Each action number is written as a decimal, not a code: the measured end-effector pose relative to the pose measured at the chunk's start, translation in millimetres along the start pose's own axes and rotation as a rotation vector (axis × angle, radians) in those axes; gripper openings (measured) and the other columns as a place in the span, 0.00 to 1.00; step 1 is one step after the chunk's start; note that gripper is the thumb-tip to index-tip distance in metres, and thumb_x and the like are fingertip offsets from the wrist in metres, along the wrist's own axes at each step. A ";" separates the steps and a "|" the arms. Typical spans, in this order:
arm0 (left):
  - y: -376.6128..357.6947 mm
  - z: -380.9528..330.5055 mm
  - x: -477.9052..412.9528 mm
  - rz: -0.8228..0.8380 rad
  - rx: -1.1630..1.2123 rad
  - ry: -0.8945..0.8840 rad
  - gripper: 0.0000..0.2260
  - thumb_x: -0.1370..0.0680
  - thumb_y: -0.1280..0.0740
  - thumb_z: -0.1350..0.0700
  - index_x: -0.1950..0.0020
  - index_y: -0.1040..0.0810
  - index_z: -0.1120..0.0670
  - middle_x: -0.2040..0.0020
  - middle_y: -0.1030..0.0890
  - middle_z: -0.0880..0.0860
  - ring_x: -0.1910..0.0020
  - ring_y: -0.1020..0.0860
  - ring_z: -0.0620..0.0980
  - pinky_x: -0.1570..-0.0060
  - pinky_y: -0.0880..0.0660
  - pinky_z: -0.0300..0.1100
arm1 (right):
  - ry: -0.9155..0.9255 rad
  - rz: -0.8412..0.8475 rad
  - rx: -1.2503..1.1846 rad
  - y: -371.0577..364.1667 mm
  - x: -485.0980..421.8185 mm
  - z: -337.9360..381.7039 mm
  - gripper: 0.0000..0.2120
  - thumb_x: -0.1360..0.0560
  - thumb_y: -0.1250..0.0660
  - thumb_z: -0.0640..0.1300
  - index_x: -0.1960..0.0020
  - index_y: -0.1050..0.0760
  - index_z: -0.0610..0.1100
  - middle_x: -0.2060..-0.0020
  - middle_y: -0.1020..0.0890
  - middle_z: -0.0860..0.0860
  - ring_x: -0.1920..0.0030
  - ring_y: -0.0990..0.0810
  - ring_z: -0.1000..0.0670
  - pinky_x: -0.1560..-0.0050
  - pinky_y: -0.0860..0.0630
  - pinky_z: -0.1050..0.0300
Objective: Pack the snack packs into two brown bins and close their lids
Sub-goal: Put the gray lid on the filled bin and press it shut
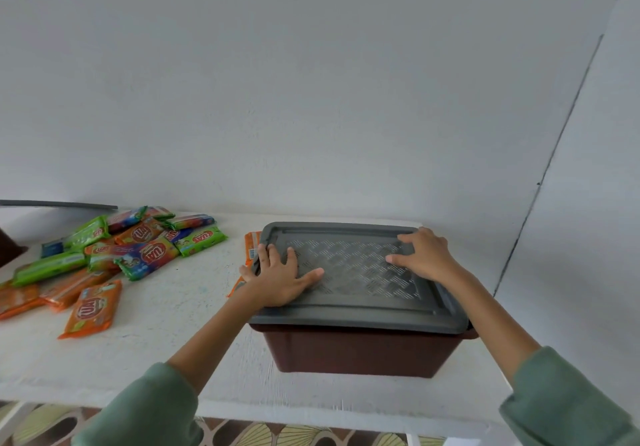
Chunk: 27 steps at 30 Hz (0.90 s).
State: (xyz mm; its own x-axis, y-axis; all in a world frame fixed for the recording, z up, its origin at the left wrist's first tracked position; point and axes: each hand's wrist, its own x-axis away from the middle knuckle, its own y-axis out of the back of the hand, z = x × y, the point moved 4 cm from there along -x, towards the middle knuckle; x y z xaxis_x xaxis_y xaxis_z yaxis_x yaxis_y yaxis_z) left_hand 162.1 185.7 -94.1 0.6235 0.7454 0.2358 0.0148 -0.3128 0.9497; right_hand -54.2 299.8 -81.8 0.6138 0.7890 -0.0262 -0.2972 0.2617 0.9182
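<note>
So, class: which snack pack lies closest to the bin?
The orange pack beside the bin's left side, partly hidden behind the left hand; all others sit in the far-left pile.

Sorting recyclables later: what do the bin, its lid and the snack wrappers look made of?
Brown bin: likely moulded plastic, smooth, dull sheen. Grey lid: plastic too, matte, embossed woven pattern. Snack packs: glossy printed film, crinkled with crimped ends.

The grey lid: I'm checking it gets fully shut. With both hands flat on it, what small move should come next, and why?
Probably press down along the edges. Both the left hand and right hand lie flat on the grey lid, which already covers the brown bin; whether it has snapped shut cannot be told.
</note>
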 end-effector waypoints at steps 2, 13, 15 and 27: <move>0.9 -4.6 3.5 0.015 -0.001 -0.002 0.38 0.25 0.53 0.32 0.23 0.59 0.53 0.24 0.62 0.61 0.26 0.66 0.59 0.32 0.59 0.66 | 0.005 -0.019 -0.017 4.7 -0.3 0.4 0.30 0.27 0.33 0.53 0.29 0.35 0.44 0.28 0.40 0.42 0.27 0.44 0.41 0.30 0.45 0.51; -17.3 -26.3 10.5 -0.031 -0.068 -0.040 0.38 0.24 0.56 0.33 0.24 0.59 0.56 0.25 0.64 0.61 0.26 0.67 0.60 0.33 0.66 0.65 | -0.031 -0.015 0.179 -15.7 13.5 -15.6 0.26 0.21 0.50 0.58 0.25 0.47 0.51 0.25 0.52 0.43 0.27 0.51 0.37 0.29 0.46 0.42; -14.0 -26.8 3.7 -0.055 -0.046 -0.066 0.37 0.24 0.56 0.33 0.24 0.56 0.56 0.24 0.64 0.58 0.26 0.67 0.59 0.33 0.66 0.65 | -0.026 -0.032 0.200 -17.7 14.9 -14.1 0.26 0.20 0.52 0.57 0.24 0.48 0.51 0.25 0.52 0.42 0.26 0.51 0.37 0.29 0.46 0.43; -6.6 -17.3 -22.4 -0.204 -0.121 -0.083 0.31 0.24 0.56 0.33 0.24 0.59 0.44 0.23 0.60 0.51 0.24 0.62 0.54 0.29 0.52 0.59 | -0.183 -0.027 -0.115 -7.0 23.7 -34.0 0.30 0.24 0.41 0.59 0.25 0.46 0.55 0.27 0.40 0.41 0.30 0.35 0.38 0.34 0.35 0.45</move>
State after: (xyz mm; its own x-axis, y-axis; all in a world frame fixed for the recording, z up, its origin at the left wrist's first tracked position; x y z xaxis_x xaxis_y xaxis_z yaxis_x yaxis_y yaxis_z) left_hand 134.5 181.3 -102.1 0.6796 0.7332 0.0236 0.0562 -0.0841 0.9949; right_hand -62.5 335.6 -102.3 0.7419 0.6698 0.0312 -0.3538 0.3515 0.8668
